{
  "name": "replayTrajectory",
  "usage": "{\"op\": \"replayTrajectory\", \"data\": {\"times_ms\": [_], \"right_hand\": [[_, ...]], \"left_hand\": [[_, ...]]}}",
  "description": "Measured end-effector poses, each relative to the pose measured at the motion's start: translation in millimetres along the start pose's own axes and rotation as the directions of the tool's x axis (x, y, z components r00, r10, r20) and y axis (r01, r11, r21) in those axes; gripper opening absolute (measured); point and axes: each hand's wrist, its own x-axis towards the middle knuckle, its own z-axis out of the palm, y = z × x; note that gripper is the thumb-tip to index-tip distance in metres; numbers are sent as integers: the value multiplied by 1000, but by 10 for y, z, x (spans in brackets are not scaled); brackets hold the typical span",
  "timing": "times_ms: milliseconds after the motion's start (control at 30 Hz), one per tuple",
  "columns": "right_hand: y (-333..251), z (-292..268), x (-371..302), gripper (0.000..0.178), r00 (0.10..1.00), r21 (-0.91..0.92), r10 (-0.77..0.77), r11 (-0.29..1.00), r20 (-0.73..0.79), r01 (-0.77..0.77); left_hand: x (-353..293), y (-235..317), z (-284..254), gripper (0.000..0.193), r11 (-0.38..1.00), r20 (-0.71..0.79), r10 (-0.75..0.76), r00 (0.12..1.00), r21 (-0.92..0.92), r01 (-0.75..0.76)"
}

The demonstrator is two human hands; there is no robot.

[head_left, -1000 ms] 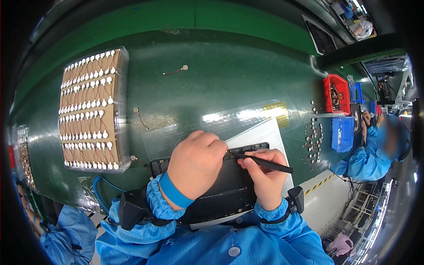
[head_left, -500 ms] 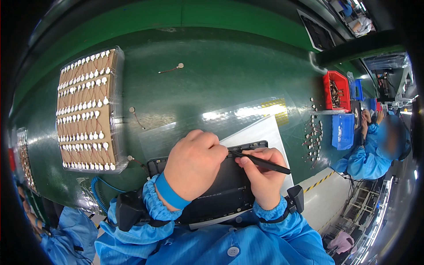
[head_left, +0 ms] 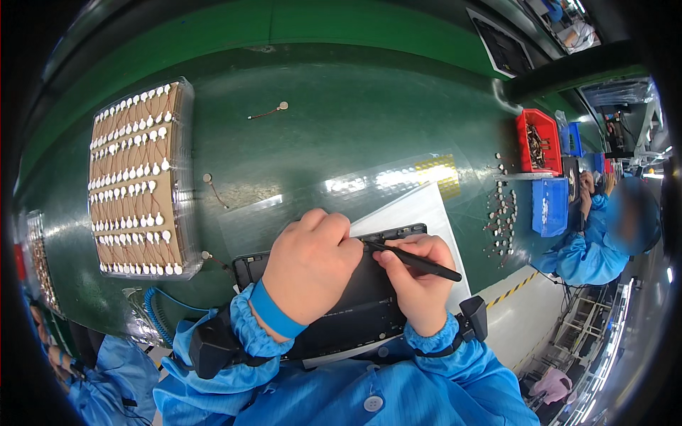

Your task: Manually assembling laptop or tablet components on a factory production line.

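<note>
A black tablet back housing [head_left: 348,328] lies in front of me, partly covered by my hands and sleeves. My right hand [head_left: 420,284] grips black tweezers [head_left: 426,265] between thumb and fingers, their tip at the housing's far edge. Close by on the left, my left hand [head_left: 312,273] is closed, with its fingers curled down over the same edge. What its fingertips pinch, if anything, is hidden behind the knuckles. A blue band [head_left: 275,309] circles my left wrist. White sheet material [head_left: 405,211] lies under the housing.
A clear tray [head_left: 188,177] at left holds rows of white discs with thin wires. Loose wired discs [head_left: 283,106] lie on the green table. At right are scattered small round parts [head_left: 503,220], a red bin [head_left: 540,142] and a blue bin [head_left: 550,207]. A co-worker [head_left: 597,241] sits beyond.
The whole view has shifted slightly. Both hands stay at the housing's far edge, and the tweezers remain in my right hand with little visible movement.
</note>
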Motion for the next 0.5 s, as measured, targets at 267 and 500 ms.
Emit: {"op": "replayTrajectory", "data": {"times_ms": [267,500], "right_hand": [[6,-2,5,21,993,-65,-89,994,74,94],[19,14,-20,20,999,1,-27,1000,46,27]], "left_hand": [[36,-35,-26,17,997,-14,-12,1000,-73,11],[48,-8,-24,20,992,-80,-101,992,-86,95]]}}
